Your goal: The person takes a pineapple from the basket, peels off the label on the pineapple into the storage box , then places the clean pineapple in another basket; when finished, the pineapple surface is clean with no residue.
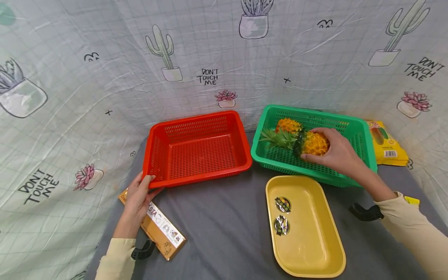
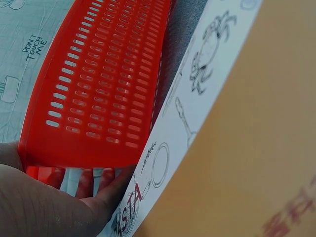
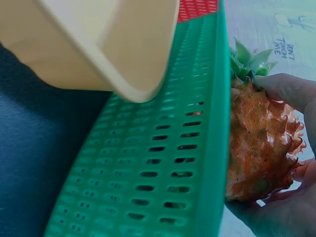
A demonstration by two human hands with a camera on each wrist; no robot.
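Observation:
My left hand (image 1: 138, 194) grips the front left corner of an upright red plastic basket (image 1: 196, 181), thumb on top of the rim and fingers beneath it, as the left wrist view shows. To the right, my right hand (image 1: 337, 151) holds a small orange-yellow pineapple (image 1: 315, 144) by its body, thumb on one side and fingers on the other. That pineapple is at the green basket (image 1: 350, 179), its leafy crown pointing left. A second pineapple (image 1: 288, 125) lies in the green basket behind it. In the right wrist view, the basket's green rim (image 3: 219, 123) partly hides the held pineapple (image 3: 259, 143).
A yellow tray (image 1: 315, 233) with two round stickers stands in front of the green basket. Beneath my left forearm lies a long brown box (image 1: 157, 231) with drawings on it. A yellow packet (image 1: 386, 144) sits beyond the green basket's right end. Printed cloth (image 1: 266, 85) hangs behind the baskets.

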